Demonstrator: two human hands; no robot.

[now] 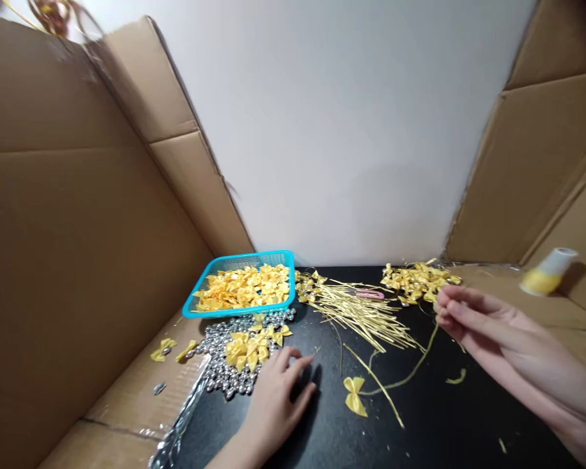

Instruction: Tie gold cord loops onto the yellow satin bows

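Note:
My left hand (278, 394) is over the black table at the near edge of a pile of yellow bows (248, 350) and silver beads (229, 384). Its fingers are apart, with nothing seen between them. At the right, my right hand (473, 319) is raised, thumb and fingertips pinched on the end of a thin yellow-green cord (427, 355). The cord curves down to a single yellow bow (355, 396) lying on the table between my hands. One gold stick (378, 387) crosses the cord near that bow.
A blue basket (239, 312) of yellow bows stands at the back left. Behind the middle lie many gold sticks (366, 316) and a pink clip (370, 295). More bows (415, 280) are piled back right, near a thread cone (549, 270). Cardboard walls (78, 195) flank the table.

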